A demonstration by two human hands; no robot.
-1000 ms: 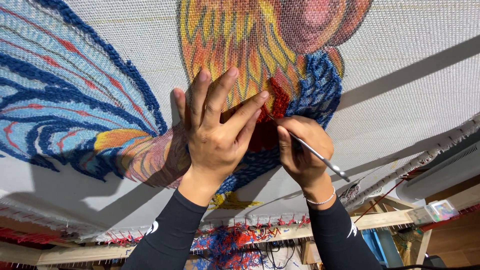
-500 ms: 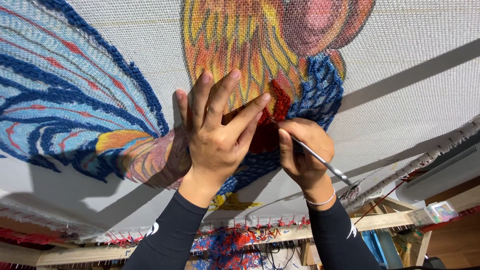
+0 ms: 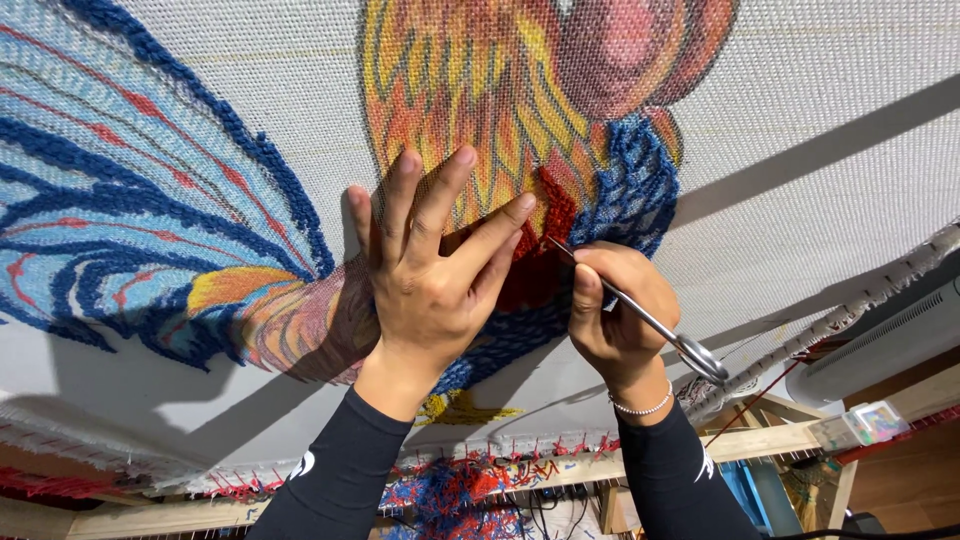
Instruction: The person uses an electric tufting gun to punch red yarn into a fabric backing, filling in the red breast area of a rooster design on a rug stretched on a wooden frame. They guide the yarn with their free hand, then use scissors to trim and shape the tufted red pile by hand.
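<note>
Head view: left hand (image 3: 432, 290) unmoved, fingers spread flat on canvas (image 3: 800, 200); right hand (image 3: 618, 318) clamps scissors (image 3: 640, 312).

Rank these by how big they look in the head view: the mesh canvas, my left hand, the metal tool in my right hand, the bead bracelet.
1. mesh canvas, by far
2. left hand
3. metal tool, long but thin
4. bead bracelet

All lie about equally near the camera, so the order looks safe.

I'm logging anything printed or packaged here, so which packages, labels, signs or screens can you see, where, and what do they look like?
Small clear plastic box: lower right, on the pale wooden frame rail, boxy, transparent with colourful bits inside.
Small white logo marks: on the black sleeves near the wrists.
No signs or screens.
</note>
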